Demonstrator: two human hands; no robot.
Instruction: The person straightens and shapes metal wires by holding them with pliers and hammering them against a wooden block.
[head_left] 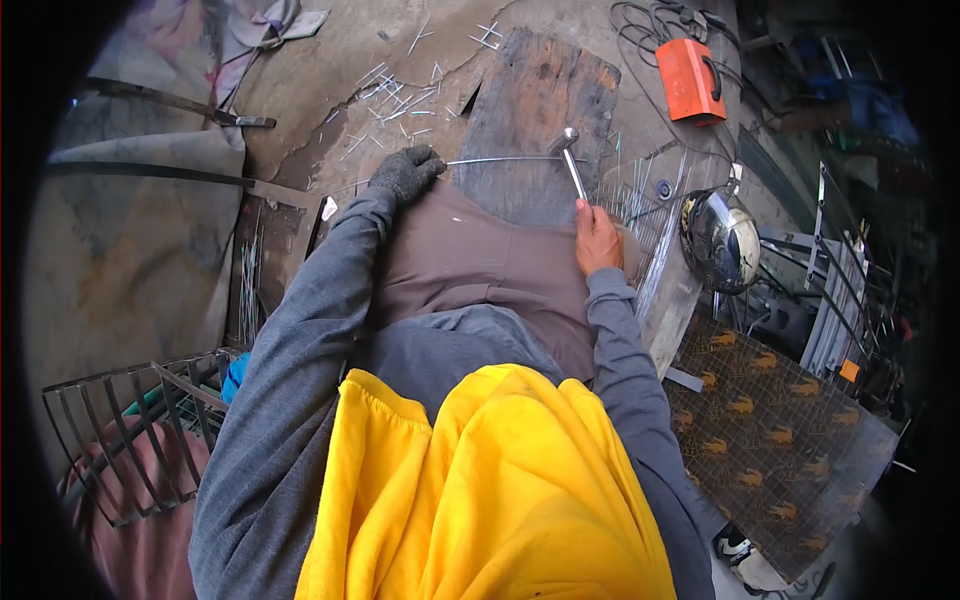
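My left hand (pixel 408 172), in a dark grey glove, is closed around a thin metal rod (pixel 500 160). The rod stretches to the right across a worn wooden board (pixel 540 95), and a short length of it shows left of the glove. Bare fingers of my right hand (pixel 598 240) wrap the handle of a hammer (pixel 573 168). Its shiny head is over the right part of the board, close by the rod's far end.
Cut rod pieces (pixel 395 95) lie scattered on the ground beyond my left hand. An orange machine (pixel 688 82) with cables stands at the far right. Nearer are a welding helmet (pixel 722 240), long thin rods (pixel 660 255) and a dark patterned panel (pixel 775 430). A metal grille (pixel 130 440) is at left.
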